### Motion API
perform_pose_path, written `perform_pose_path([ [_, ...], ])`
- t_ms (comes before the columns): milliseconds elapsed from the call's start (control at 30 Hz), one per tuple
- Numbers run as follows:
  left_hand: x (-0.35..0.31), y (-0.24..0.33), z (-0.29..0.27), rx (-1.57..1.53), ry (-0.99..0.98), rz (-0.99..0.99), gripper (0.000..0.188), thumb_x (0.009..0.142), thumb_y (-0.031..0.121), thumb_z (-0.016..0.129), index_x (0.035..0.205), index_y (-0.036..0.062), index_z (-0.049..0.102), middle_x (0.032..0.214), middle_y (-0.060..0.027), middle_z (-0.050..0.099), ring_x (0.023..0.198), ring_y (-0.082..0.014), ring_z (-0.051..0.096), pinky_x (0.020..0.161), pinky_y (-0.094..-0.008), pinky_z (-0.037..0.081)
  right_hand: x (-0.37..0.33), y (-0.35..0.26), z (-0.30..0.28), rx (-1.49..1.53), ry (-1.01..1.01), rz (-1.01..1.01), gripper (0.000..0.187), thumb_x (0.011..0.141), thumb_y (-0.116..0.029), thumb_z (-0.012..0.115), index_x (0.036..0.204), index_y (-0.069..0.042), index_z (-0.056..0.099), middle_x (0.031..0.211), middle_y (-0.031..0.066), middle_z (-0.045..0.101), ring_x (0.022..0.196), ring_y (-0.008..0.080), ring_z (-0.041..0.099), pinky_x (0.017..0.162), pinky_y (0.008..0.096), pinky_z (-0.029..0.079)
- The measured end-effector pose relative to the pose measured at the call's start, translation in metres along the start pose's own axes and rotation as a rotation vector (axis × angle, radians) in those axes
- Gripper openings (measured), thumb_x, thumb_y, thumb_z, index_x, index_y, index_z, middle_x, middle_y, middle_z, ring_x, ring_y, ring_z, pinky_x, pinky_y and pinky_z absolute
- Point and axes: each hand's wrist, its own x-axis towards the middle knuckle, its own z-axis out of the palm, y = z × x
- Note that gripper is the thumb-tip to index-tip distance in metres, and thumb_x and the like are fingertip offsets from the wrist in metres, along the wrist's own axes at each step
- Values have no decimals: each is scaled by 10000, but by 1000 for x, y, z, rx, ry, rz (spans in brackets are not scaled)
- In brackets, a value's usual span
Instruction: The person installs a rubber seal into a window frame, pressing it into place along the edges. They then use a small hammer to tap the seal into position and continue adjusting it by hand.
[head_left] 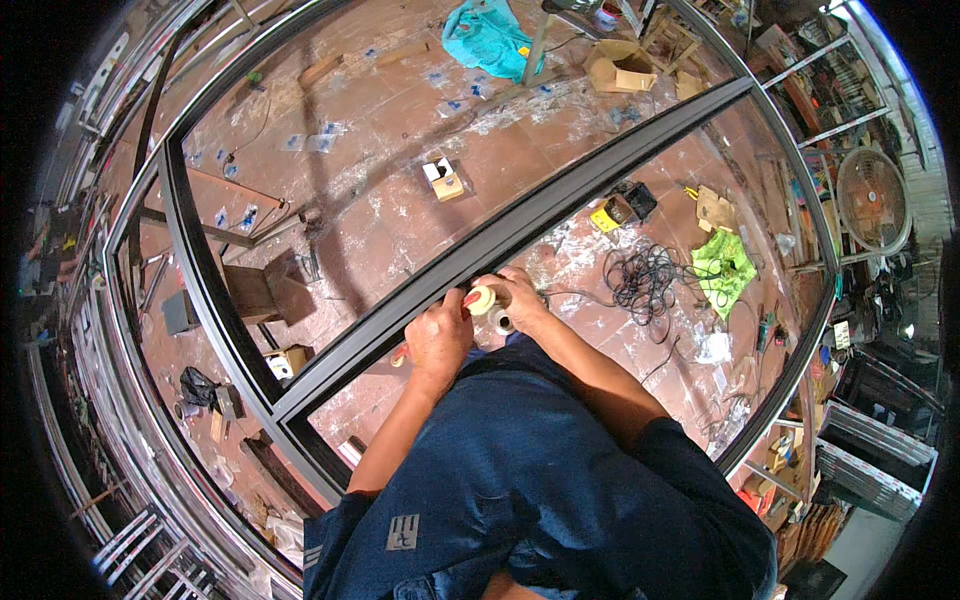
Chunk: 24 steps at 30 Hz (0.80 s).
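Note:
My left hand (pixel 440 335) is closed at the near side of a dark grey metal frame bar (pixel 560 210), beside a small red piece (pixel 471 298) at its thumb. Close by on the right, my right hand (pixel 520 300) has its fingers curled round a pale yellow round thing (pixel 484 300), like a small roll of tape. The two hands nearly meet there, and the fingers hide part of it. Under them shows a whitish cylinder (pixel 502 322). Another red and pale thing (pixel 400 355) lies left of my left wrist.
The bar crosses a large metal frame (pixel 200 270) above a brown tiled floor. Beyond it sits a small open box (pixel 442 180). To the right are a black and yellow tool case (pixel 622 207), a tangled black cable (pixel 640 280), a bright green cloth (pixel 724 272) and a fan (pixel 873 200).

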Motion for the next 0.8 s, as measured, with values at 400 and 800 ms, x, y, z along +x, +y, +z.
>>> perform_pose_path([
  [400,0,5,4,66,35,-21,104,858,159,780,933,119,721,712,-146,711,648,-346,714,578,-474,541,9,-42,-30,3,-93,179,277,923,-285,762,891,-10,759,810,70,736,721,156,692,701,302,554],
  [800,0,8,10,112,19,-86,164,810,126,777,966,147,734,721,-124,714,659,-331,717,596,-469,553,14,-30,-29,93,-131,116,213,879,-206,738,840,-1,691,765,85,665,611,184,668,438,342,554],
])
